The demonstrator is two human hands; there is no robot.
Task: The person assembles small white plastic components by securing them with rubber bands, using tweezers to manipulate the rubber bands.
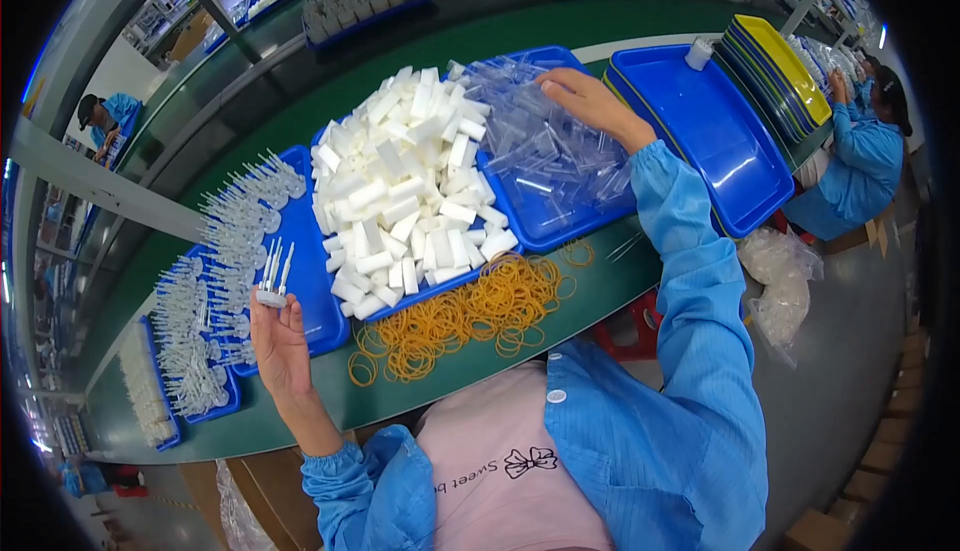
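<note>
Between the thumb and fingers of my left hand (279, 346) is a small white round-based piece with thin prongs (271, 281) standing up from it. It is held over the near edge of a blue tray (318, 301) with many similar pronged pieces (245, 216) in rows. My right hand (590, 101) reaches over the far part of another blue tray (545, 236), at a heap of clear plastic pieces (540, 151). Its fingers are stretched out, and nothing shows in them. White foam blocks (400, 191) are piled in the tray between my hands.
Orange rubber bands (465, 316) lie loose along the bench's near edge, with tweezers (627, 247) farther right. Stacked blue trays (715, 131) and yellow trays (785, 71) stand at the right. A co-worker (860, 161) sits beyond them. A plastic bag (780, 281) hangs below the bench.
</note>
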